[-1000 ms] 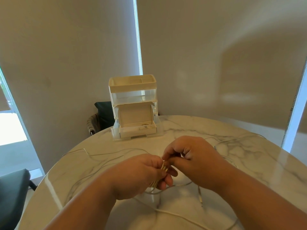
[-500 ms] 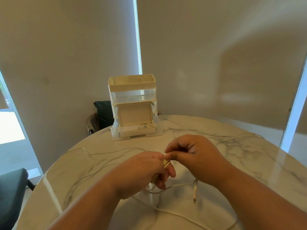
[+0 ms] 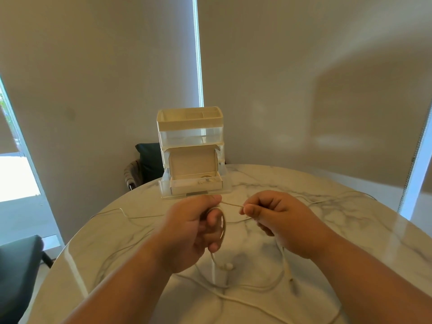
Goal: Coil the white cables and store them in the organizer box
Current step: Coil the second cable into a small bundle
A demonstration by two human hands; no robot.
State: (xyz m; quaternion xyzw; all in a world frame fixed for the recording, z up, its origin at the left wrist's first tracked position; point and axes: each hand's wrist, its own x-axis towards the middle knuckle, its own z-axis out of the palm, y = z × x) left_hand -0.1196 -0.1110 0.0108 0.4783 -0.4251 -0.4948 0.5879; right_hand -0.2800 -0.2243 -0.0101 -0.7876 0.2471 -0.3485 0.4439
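My left hand [image 3: 194, 232] grips a small coil of thin white cable [image 3: 224, 226], its loops wound round the fingers. A taut strand runs from the coil to my right hand [image 3: 278, 220], which pinches it between thumb and forefinger. The cable's loose end with a plug [image 3: 228, 266] hangs below the left hand. More white cables [image 3: 233, 298] trail over the marble table [image 3: 350, 230]. The cream and clear organizer box [image 3: 190, 153] stands at the table's far edge, its bottom drawer [image 3: 196, 183] pulled open with a coiled cable inside.
A second loose cable [image 3: 121, 210] snakes across the table's left side, another reaches toward the far right edge [image 3: 346, 195]. A dark chair [image 3: 146, 164] stands behind the box, and a black seat [image 3: 16, 270] is at the lower left. Blinds cover the windows behind.
My hands have moved apart and risen slightly. The right hand has drawn a strand out to the right, and the coil in the left hand now shows as an open loop.
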